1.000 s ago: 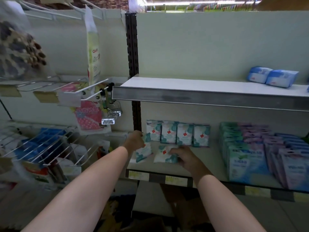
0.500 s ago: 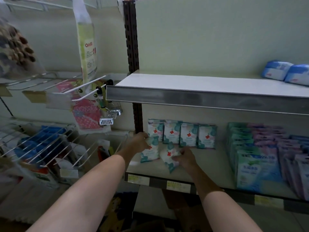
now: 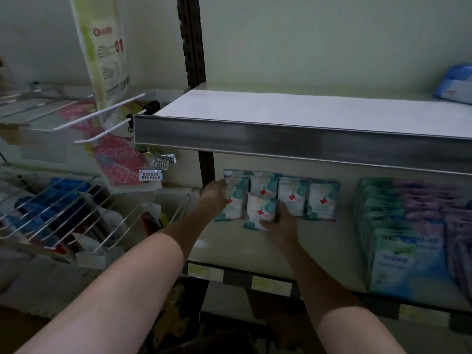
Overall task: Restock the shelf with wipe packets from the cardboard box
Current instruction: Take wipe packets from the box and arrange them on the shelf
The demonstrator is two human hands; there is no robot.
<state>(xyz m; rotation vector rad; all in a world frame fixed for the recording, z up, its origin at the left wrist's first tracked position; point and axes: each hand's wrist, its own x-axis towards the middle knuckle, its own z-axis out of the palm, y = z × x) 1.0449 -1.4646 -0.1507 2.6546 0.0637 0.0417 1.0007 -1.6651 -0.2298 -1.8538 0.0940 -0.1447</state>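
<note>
On the pale lower shelf (image 3: pixel 332 241), the left hand (image 3: pixel 213 198) grips a white-and-teal wipe packet with a red cross (image 3: pixel 233 203), standing it upright at the left end of the back row of matching packets (image 3: pixel 306 198). The right hand (image 3: pixel 279 223) holds a second, slightly tilted packet (image 3: pixel 260 212) (just in front of that row).

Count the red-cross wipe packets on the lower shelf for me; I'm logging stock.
6 visible: four in the back row, at and; one under the left hand at; one in the right hand at. More may be hidden behind.
</note>
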